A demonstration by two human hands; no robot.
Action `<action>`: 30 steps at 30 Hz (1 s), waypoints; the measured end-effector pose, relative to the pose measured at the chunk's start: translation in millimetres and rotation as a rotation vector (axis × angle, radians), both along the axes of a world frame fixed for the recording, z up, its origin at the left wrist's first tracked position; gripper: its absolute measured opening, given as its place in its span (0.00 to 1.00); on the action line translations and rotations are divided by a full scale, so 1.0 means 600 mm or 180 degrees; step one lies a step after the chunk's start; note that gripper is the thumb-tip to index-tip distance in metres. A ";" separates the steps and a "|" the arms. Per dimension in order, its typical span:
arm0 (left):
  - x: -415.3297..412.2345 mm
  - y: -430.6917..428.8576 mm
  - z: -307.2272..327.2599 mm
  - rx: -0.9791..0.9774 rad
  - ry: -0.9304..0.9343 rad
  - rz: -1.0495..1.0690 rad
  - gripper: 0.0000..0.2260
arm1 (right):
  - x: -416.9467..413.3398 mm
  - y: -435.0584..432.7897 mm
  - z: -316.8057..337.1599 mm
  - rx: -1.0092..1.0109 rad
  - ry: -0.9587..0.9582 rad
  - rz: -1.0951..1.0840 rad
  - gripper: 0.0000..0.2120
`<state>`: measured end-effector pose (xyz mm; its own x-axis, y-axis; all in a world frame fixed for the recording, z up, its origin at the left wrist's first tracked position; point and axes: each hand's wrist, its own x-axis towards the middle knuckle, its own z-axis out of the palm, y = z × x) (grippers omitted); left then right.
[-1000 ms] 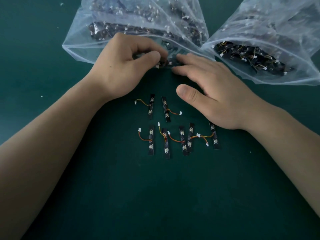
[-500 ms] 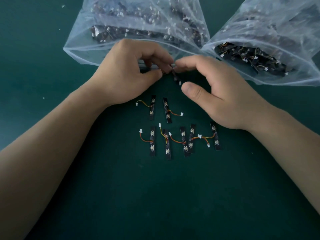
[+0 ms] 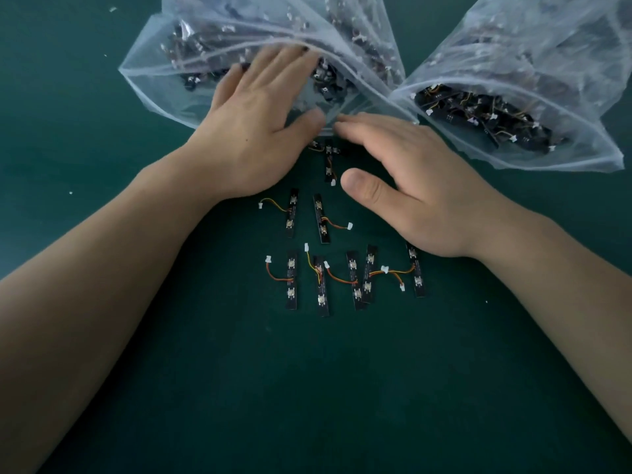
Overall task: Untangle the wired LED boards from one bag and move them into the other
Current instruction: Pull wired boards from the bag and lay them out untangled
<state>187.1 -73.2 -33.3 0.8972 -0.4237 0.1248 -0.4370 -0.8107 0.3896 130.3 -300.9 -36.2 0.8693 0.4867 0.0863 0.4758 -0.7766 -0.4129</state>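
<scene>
one wired led board point(image 3: 329, 164) lies on the green table point(image 3: 307, 388) between my two hands, with its little wire curled beside it. just below it seven more boards point(image 3: 291, 213) lie flat in two rows, two above and five under, each with its wire out to the side. two of them in the lower row lie right against each other. none of these are in a bag yet, so i think that part is left to do. my left hand point(image 3: 260, 121) reaches into the mouth of the left bag point(image 3: 164, 87), fingers straight and spread on the dark pile inside, holding nothing that i can see. my right hand point(image 3: 410, 179) is flat and loose over the table, fingertips at the edge of that bag, and it holds nothing. the right bag point(image 3: 547, 63) lies open near it with a heap of boards in it. the left bag looks very full, so i think there is a lot left.
</scene>
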 end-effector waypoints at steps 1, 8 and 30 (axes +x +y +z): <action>-0.001 -0.001 -0.002 0.0111 -0.0012 -0.0073 0.28 | 0.001 0.000 0.001 0.0007 -0.0006 0.0016 0.33; -0.006 0.002 -0.002 0.0141 0.0054 -0.0195 0.28 | 0.009 0.000 0.000 0.0071 -0.0036 0.0141 0.31; -0.007 0.003 0.007 -0.0326 0.0026 0.0069 0.29 | 0.005 -0.004 0.000 0.0071 0.0028 0.0078 0.32</action>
<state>183.2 -71.2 -29.1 0.9071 -0.3896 0.1590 -0.4163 -0.7757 0.4744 133.1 -303.1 -35.9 0.8579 0.5059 0.0900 0.4910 -0.7553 -0.4342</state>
